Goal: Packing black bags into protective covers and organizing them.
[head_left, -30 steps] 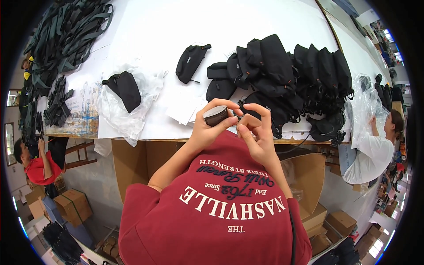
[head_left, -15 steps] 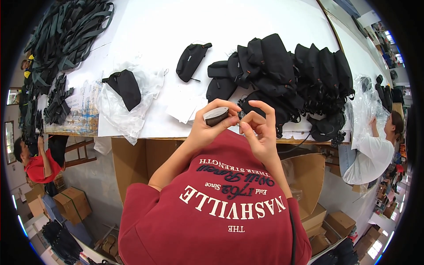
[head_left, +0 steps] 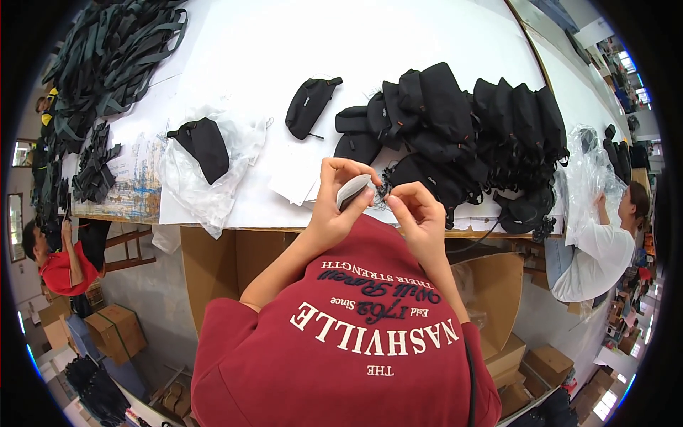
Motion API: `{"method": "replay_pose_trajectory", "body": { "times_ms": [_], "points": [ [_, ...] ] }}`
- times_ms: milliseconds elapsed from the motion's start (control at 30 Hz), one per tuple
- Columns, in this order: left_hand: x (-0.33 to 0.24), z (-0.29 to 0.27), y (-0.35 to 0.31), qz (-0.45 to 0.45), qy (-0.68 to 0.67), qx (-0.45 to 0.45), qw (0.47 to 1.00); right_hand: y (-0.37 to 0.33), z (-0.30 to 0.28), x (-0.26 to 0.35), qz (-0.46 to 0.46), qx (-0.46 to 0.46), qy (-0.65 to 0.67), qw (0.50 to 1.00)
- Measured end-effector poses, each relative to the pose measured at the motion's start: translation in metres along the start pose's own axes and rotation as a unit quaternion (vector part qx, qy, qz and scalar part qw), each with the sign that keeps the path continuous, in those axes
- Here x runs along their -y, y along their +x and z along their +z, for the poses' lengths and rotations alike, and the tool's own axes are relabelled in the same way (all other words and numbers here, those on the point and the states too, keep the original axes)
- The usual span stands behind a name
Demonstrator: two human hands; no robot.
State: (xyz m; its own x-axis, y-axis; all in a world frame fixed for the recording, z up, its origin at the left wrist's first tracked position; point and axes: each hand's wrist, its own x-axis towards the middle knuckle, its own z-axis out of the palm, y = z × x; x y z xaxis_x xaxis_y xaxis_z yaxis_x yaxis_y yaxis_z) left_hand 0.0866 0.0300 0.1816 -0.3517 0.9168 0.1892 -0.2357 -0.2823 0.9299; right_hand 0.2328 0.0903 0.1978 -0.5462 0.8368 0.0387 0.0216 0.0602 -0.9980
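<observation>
My left hand is closed around a small stack of flat tags, pale on the face turned up and dark along the side. Close to its right, the thumb and forefinger of my right hand pinch together; what they hold is too small to make out. Thin dark strings show between the two hands. Just beyond my right hand lies a pile of black pouches. A single black pouch rests on the white table farther off, and white paper sheets lie behind my left hand.
Another black pouch lies on crumpled clear plastic at left. Dark straps are heaped at the far left. A cardboard box stands under the table edge. Two people work nearby, one in red, one in white.
The tag stack has tilted upward in my left hand. My right hand has dropped slightly, and its raised fingers have curled in toward the thumb.
</observation>
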Motion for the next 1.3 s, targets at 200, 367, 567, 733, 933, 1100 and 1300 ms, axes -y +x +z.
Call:
{"method": "replay_pose_trajectory", "body": {
  "times_ms": [200, 367, 567, 733, 933, 1100, 1300],
  "points": [
    [0.001, -0.002, 0.0, -0.005, -0.018, 0.06, 0.998, -0.001, 0.0, 0.008, -0.065, -0.015, -0.081, 0.994],
    [-0.002, -0.003, 0.002, 0.124, 0.166, 0.062, 0.976, -0.001, 0.003, 0.012, -0.084, -0.019, -0.11, 0.99],
    [-0.001, -0.009, 0.004, 0.17, 0.231, 0.085, 0.954, 0.001, 0.003, 0.012, -0.07, -0.048, -0.109, 0.99],
    [0.006, -0.02, 0.005, 0.01, 0.048, 0.148, 0.988, 0.0, -0.004, 0.003, -0.051, -0.045, -0.089, 0.994],
    [0.029, -0.023, -0.001, -0.185, -0.033, 0.16, 0.969, 0.005, -0.008, -0.009, -0.021, 0.028, -0.133, 0.991],
    [0.024, -0.018, 0.002, -0.132, -0.004, 0.125, 0.983, 0.013, -0.01, -0.023, 0.112, 0.076, 0.112, 0.984],
    [0.033, -0.023, 0.026, -0.108, 0.034, 0.08, 0.99, 0.026, -0.011, -0.022, 0.199, 0.135, 0.152, 0.959]
  ]
}}
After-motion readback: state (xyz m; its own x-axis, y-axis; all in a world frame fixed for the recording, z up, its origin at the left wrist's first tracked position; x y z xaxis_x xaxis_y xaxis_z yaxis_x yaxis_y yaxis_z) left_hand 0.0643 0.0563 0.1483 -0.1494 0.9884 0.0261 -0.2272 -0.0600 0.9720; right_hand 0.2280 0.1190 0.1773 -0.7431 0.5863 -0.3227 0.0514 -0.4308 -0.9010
